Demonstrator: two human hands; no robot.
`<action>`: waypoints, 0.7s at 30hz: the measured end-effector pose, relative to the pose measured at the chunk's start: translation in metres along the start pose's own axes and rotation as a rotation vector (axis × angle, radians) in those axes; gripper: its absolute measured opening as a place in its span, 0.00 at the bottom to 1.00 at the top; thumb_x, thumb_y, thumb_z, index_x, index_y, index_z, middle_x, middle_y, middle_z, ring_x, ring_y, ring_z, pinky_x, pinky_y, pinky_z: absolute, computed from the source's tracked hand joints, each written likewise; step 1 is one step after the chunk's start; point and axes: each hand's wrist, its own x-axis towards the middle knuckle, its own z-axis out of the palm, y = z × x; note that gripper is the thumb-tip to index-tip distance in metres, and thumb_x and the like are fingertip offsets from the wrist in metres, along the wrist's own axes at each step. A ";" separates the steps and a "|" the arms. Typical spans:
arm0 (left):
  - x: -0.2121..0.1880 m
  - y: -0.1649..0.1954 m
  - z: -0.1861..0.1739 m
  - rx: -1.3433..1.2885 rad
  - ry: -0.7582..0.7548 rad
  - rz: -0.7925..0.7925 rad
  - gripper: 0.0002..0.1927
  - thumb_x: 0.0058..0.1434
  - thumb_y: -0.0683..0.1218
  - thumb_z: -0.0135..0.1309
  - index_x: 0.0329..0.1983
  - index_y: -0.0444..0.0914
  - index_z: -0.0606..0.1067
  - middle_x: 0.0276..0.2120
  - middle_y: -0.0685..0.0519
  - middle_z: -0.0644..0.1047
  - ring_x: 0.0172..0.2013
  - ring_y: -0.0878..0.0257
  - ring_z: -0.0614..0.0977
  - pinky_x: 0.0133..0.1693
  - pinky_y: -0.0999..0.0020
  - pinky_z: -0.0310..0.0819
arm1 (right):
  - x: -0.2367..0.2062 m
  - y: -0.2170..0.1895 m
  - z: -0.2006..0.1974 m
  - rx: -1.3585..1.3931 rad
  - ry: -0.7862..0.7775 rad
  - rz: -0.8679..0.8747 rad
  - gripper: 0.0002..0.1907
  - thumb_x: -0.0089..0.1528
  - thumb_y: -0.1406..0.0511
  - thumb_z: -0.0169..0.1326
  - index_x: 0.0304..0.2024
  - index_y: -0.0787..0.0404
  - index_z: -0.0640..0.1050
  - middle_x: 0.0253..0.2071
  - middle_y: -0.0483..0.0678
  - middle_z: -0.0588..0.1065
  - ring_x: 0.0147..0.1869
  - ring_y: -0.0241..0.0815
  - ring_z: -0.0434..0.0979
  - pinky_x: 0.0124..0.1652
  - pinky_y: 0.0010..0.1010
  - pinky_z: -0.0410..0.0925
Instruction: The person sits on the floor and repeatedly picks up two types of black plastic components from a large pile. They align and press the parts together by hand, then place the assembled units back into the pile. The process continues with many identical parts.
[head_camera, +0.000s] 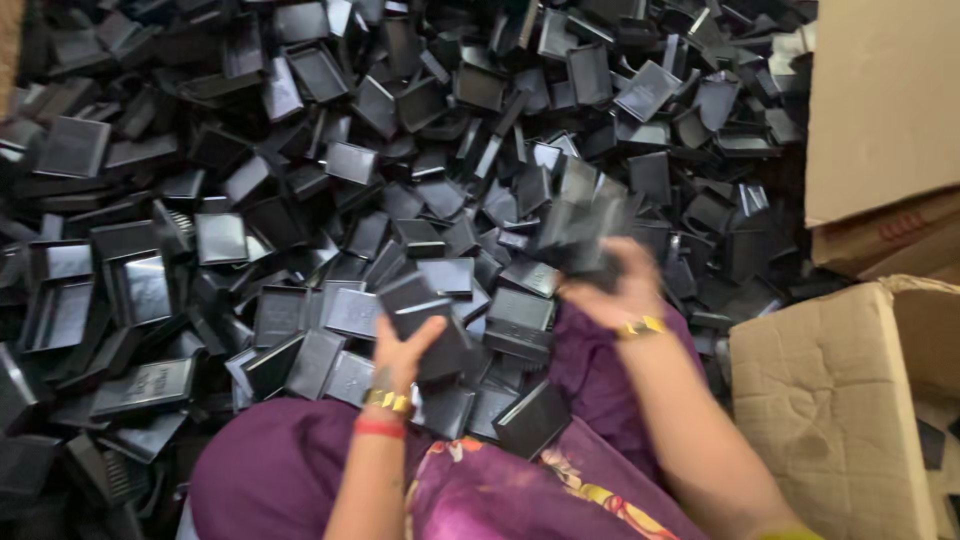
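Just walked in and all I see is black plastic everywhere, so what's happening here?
A person sits at a huge pile of black plastic trays. The left hand holds one black tray, and the right hand lifts a blurred stack of trays. Cardboard boxes stand at the right.

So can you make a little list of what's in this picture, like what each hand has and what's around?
left hand: holds a black plastic tray
right hand: grips a blurred stack of black trays
pile: many loose black trays, heaped all around
cardboard boxes: brown, at the right
lap: purple cloth
wrists: gold bangles
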 end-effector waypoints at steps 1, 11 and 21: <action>-0.003 0.005 -0.003 -0.171 -0.017 0.000 0.40 0.47 0.45 0.68 0.63 0.38 0.63 0.48 0.46 0.78 0.44 0.54 0.83 0.45 0.58 0.82 | -0.018 -0.020 -0.026 0.129 -0.092 -0.125 0.33 0.55 0.60 0.63 0.62 0.59 0.69 0.59 0.48 0.70 0.63 0.43 0.69 0.60 0.46 0.62; -0.052 0.042 0.110 -0.082 -0.351 -0.041 0.40 0.51 0.51 0.67 0.63 0.38 0.62 0.49 0.47 0.78 0.45 0.56 0.83 0.47 0.60 0.81 | -0.114 -0.088 0.009 0.042 -0.395 -0.073 0.57 0.53 0.35 0.61 0.75 0.48 0.54 0.76 0.59 0.57 0.77 0.66 0.57 0.69 0.66 0.53; -0.074 0.038 0.102 0.554 -0.423 0.623 0.52 0.69 0.69 0.45 0.80 0.31 0.45 0.77 0.32 0.53 0.78 0.41 0.51 0.74 0.53 0.41 | -0.107 -0.045 -0.002 0.106 -0.229 -0.014 0.31 0.58 0.66 0.66 0.62 0.61 0.70 0.59 0.50 0.72 0.63 0.50 0.71 0.61 0.43 0.66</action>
